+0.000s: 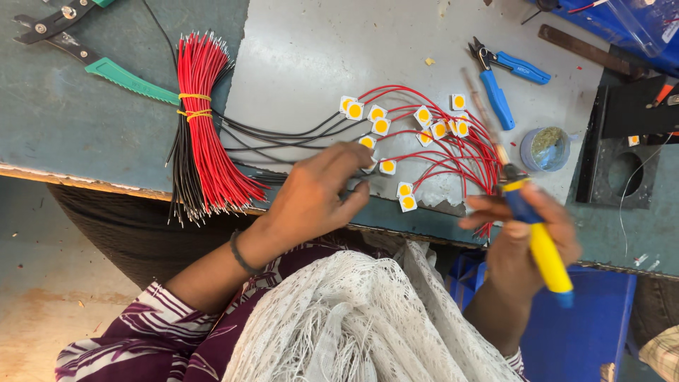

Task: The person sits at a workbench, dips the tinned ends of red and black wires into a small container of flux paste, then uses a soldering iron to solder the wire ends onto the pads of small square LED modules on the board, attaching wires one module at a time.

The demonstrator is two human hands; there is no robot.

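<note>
The teal workbench (64,134) carries a grey metal sheet (311,56), a bundle of red and black wires (201,127), green-handled pliers (92,60), blue-handled cutters (498,78), and wired small square chips (417,127).

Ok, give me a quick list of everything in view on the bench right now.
Wire bundle: one, red and black, tied with yellow bands, bench left.
LED chips: about fifteen, white squares with yellow centres, on red and black leads, grey sheet centre.
Green-handled cutter: one, top left.
Blue-handled pliers: one, top right.
Round tub: one, bluish, right of the chips.
Black block: one, with round hole, far right.
Soldering iron: one, yellow and blue handle.
Left hand: fingers on a chip.
Right hand: gripping the soldering iron.
</note>
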